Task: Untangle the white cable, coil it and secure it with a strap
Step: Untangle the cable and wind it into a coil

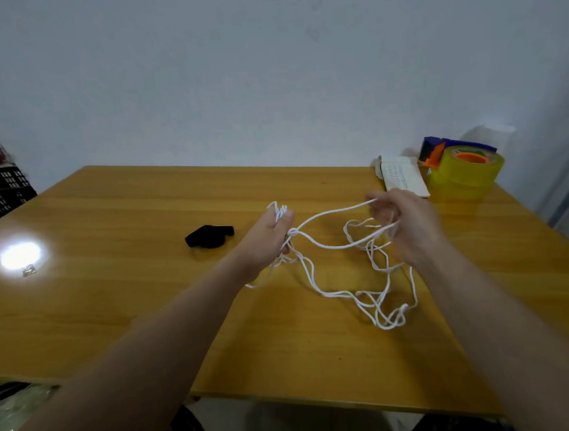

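Untangling is the step in hand, with the left hand (271, 236) clenching a bunch of the white cable (344, 288) at mid-frame and the right hand (402, 223) pinching a strand, so next the snarled loops lower right need teasing apart, while the black strap (209, 236) waits left of centre and the dark crate (0, 191) at the left edge hides its contents.

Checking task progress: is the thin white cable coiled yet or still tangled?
Still tangled: thin white cable sprawls in loose crossing loops on the wooden table, strung between both hands.
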The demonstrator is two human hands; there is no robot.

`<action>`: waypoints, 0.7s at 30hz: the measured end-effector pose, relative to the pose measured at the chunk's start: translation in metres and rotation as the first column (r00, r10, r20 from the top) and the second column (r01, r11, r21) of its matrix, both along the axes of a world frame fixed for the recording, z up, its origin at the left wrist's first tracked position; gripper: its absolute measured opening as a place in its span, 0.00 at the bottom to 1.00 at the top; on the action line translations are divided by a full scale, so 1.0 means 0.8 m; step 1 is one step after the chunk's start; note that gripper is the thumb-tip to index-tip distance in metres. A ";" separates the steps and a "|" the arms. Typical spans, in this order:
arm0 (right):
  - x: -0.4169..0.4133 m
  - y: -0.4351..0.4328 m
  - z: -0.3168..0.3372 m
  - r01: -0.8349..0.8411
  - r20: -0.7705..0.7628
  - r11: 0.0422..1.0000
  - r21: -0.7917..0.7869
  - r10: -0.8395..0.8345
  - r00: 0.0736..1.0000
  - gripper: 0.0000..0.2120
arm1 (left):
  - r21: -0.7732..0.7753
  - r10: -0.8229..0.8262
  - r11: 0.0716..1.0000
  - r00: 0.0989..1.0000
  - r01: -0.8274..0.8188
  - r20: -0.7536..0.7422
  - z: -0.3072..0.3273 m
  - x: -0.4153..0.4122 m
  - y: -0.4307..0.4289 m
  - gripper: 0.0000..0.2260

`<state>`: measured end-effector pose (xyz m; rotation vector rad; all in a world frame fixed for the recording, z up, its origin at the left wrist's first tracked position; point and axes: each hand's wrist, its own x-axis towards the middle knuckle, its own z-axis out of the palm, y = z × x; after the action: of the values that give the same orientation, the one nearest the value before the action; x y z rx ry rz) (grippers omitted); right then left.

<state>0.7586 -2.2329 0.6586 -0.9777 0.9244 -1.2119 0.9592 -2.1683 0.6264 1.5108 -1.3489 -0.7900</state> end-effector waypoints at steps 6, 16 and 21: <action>0.032 0.013 0.012 -0.201 -0.312 0.951 -0.235 0.122 0.942 0.10 | -0.008 0.033 0.999 0.997 -0.033 -0.064 0.000 -0.013 0.001 0.09; 0.022 0.018 0.028 -0.682 -0.848 0.664 -0.306 0.135 0.513 0.09 | -0.024 -0.021 1.000 0.997 0.020 -0.074 0.014 -0.012 0.008 0.12; 0.036 0.010 0.016 -0.761 -0.965 0.620 -0.190 0.025 0.262 0.03 | -0.049 -0.069 0.997 0.996 0.067 -0.055 0.018 -0.025 0.009 0.13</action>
<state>0.7876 -2.2247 0.6711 -2.5091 0.9066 -0.3172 0.9396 -2.1610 0.6408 1.4019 -1.3734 -0.8320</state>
